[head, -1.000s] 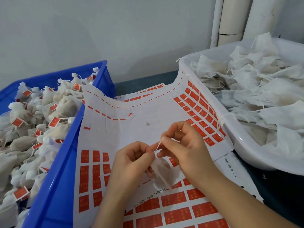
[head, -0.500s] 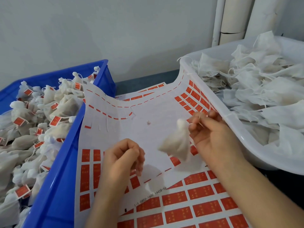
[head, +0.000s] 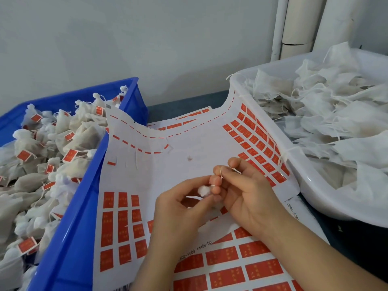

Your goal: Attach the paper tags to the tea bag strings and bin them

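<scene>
Over the middle of the sticker sheet [head: 172, 171] my two hands meet around one white tea bag [head: 203, 190], most of it hidden behind my fingers. My left hand [head: 182, 208] holds the gathered top of the bag between thumb and fingers. My right hand [head: 245, 196] pinches the bag's thin string [head: 221, 174] near its fingertips. Red paper tags [head: 122, 225] remain in rows on the sheet's left, right and near parts; the centre is bare backing.
A blue bin [head: 69, 238] on the left is heaped with tagged tea bags [head: 52, 148]. A white tub [head: 310, 185] on the right holds untagged white bags [head: 327, 120]. More sticker sheets lie underneath. A grey wall and white pipes [head: 298, 24] stand behind.
My right hand, which had lifted a tea bag near the white tub, has come back to the centre. Both hands have closed together on the bag and its string.
</scene>
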The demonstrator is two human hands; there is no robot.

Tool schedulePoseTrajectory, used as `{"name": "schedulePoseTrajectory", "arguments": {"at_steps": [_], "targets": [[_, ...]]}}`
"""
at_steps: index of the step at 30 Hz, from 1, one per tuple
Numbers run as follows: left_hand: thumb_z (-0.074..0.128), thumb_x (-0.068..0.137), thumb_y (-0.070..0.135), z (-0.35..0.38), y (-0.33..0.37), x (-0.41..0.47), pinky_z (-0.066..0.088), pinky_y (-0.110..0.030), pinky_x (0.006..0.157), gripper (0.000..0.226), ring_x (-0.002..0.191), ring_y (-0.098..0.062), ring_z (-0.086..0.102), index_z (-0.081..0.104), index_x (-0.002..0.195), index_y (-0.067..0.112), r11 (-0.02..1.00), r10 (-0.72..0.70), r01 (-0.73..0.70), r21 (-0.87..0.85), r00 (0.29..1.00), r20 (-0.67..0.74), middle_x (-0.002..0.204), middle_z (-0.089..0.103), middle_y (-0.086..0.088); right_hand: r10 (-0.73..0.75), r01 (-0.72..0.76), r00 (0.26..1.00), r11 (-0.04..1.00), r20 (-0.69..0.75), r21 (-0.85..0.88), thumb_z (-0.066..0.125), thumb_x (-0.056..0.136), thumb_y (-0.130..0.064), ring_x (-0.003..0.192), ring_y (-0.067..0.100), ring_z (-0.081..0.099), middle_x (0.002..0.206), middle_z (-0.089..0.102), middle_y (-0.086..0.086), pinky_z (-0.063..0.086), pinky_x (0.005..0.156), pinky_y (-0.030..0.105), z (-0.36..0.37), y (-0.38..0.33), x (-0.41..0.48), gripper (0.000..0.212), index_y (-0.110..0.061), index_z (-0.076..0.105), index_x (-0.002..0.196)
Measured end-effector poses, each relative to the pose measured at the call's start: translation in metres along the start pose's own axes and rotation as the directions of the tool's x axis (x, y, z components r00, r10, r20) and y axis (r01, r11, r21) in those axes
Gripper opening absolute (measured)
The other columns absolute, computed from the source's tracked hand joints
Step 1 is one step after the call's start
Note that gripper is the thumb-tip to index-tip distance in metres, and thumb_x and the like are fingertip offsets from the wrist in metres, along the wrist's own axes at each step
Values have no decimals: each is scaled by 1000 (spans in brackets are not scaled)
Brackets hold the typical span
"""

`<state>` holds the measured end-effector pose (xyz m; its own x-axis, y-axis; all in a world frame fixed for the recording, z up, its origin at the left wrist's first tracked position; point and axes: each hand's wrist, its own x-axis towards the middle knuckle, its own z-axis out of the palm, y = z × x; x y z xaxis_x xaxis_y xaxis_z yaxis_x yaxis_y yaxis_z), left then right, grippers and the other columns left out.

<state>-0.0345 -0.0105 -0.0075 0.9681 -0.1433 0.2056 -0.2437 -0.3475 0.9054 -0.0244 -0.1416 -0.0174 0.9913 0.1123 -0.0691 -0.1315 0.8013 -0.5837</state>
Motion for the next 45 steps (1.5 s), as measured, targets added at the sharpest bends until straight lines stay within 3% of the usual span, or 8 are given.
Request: {"name": "schedulePoseTrajectory", "arguments": {"at_steps": [10, 18, 20, 22, 25, 29, 39, 45], "targets": [[59, 75, 14, -8, 1, -3, 36, -9, 43, 17, 47, 1, 48, 63, 60, 22, 1000, 0, 1, 12, 1000, -15, 55, 58, 8, 16, -8, 995, 997, -103, 78, 47, 86, 6, 55, 16, 57, 64, 56, 9, 49, 49, 23, 3, -3, 1, 19, -13, 50, 83], [60, 83, 13, -6, 1, -4, 43, -11, 50, 23, 56, -5, 55, 64, 65, 26, 999, -24, 26, -19, 998, 52, 62, 60, 9, -110, 102, 979, 993, -170, -57, 52, 87, -1, 61, 18, 65, 68, 62, 8, 53, 54, 23, 2, -12, -1, 14, -13, 54, 80], [62, 81, 17, -7, 1, -3, 50, -17, 58, 15, 61, -10, 60, 67, 70, 25, 993, -41, 44, -109, 999, 34, 65, 64, 4, -232, 168, 967, 888, -102, -428, 56, 86, -26, 79, 15, 70, 80, 69, -1, 56, 68, 25, -1, -12, -4, 10, -20, 57, 94], [66, 83, 21, -9, 2, -1, 56, -30, 65, 11, 67, -22, 66, 69, 72, 21, 969, -77, 83, -234, 996, 38, 69, 67, -6, -212, 198, 975, 680, 69, -706, 56, 74, -63, 99, 3, 64, 103, 67, -14, 54, 84, 24, -1, -8, -9, 44, -38, 51, 110], [75, 73, 19, -14, 4, 1, 57, -36, 61, 6, 68, -30, 68, 70, 71, 18, 903, -145, 142, -404, 989, 24, 73, 68, -14, -24, 228, 969, 455, 245, -861, 69, 63, -63, 110, -11, 51, 117, 52, -30, 48, 85, 11, 3, 7, -14, 69, -58, 32, 120], [76, 65, 6, -19, 1, 3, 53, -23, 54, 12, 62, -20, 67, 69, 64, 16, 876, -157, 150, -459, 987, 24, 66, 67, -7, -97, 306, 952, 305, 291, -902, 75, 74, -34, 99, -8, 56, 102, 55, -24, 50, 78, 9, 0, 11, -15, 68, -62, 31, 117], [65, 70, -1, -26, -4, 1, 44, -18, 47, 16, 48, -11, 54, 65, 66, 14, 999, -28, 30, -33, 998, 62, 56, 62, -5, -121, 394, 909, -59, 398, -917, 65, 83, -32, 100, -5, 49, 105, 55, -24, 44, 84, 12, -3, 0, -14, 41, -42, 50, 120], [49, 57, 6, -24, -6, 3, 31, -19, 42, 9, 44, -9, 35, 49, 55, 15, 997, -15, 28, -73, 984, 178, 47, 41, 4, -59, 439, 891, -150, 451, -886, 52, 82, -27, 93, 0, 44, 96, 47, -22, 37, 81, 13, 3, 1, -13, 38, -31, 54, 120]]}}
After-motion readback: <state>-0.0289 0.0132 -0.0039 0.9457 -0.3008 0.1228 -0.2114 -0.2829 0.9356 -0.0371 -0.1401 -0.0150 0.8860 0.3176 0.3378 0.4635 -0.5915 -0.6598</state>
